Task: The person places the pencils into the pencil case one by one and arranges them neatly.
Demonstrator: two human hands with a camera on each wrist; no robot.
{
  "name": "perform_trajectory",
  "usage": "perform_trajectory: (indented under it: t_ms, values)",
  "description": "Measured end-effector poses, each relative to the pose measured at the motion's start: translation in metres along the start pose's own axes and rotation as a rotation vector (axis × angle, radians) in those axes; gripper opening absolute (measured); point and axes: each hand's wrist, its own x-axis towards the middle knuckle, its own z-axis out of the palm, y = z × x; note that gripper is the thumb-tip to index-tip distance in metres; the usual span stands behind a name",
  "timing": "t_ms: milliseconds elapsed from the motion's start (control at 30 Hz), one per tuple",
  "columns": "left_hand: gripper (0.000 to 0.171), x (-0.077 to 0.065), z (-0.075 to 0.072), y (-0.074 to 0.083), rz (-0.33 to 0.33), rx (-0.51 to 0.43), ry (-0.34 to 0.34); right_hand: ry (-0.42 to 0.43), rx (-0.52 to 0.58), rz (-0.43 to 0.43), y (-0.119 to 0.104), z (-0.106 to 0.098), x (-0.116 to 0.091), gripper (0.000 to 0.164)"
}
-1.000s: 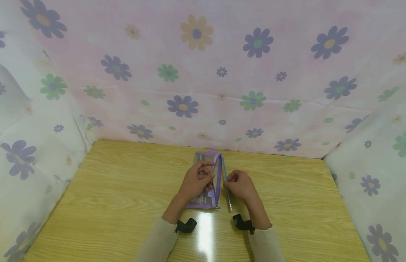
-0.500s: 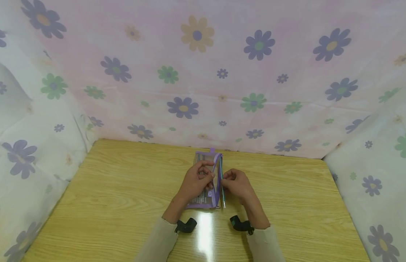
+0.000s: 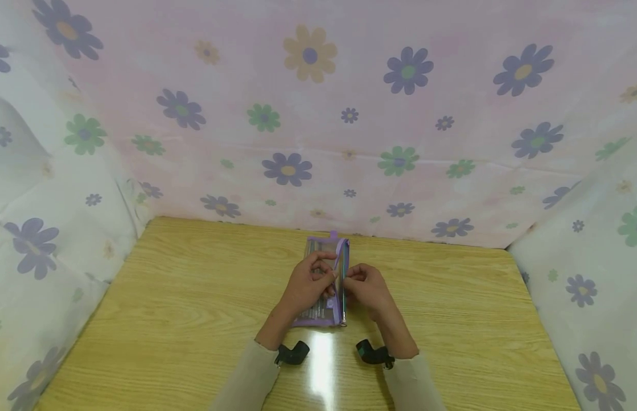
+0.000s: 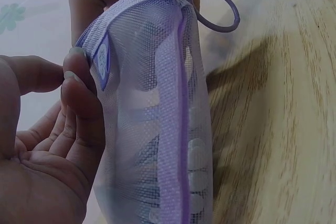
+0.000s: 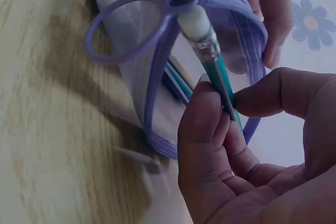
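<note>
A see-through mesh pencil case (image 4: 170,129) with purple trim lies on the table, its zipped mouth spread apart on the right side. My left hand (image 3: 307,285) pinches the upper edge of that mouth between thumb and fingertips. In my right hand (image 3: 369,288), thumb and fingers pinch a teal pencil (image 5: 219,77) with a white eraser. The pencil lies along the mouth, its eraser end beside the zip pull ring (image 5: 90,38); fingers cover part of its shaft. Inside the case several pencils (image 5: 178,83) show through the opening, and others through the mesh.
The wood-grain table (image 3: 205,291) reaches back to a flower-printed cloth (image 3: 349,85), which also hangs at both sides. Black wrist-camera mounts (image 3: 293,354) sit near each cuff, low over the table.
My right hand has moved left with the teal pencil, from beside the case to its mouth. The left hand has held its place on the edge.
</note>
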Motion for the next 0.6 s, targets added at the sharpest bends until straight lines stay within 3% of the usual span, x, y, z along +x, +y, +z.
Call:
perform_trajectory:
  t_ms: [600]
  values:
    - [0.037, -0.0011, 0.0010, 0.0000, 0.005, -0.013, -0.010, 0.014, -0.021, -0.037, 0.0018, 0.0065, -0.0003, 0.020]
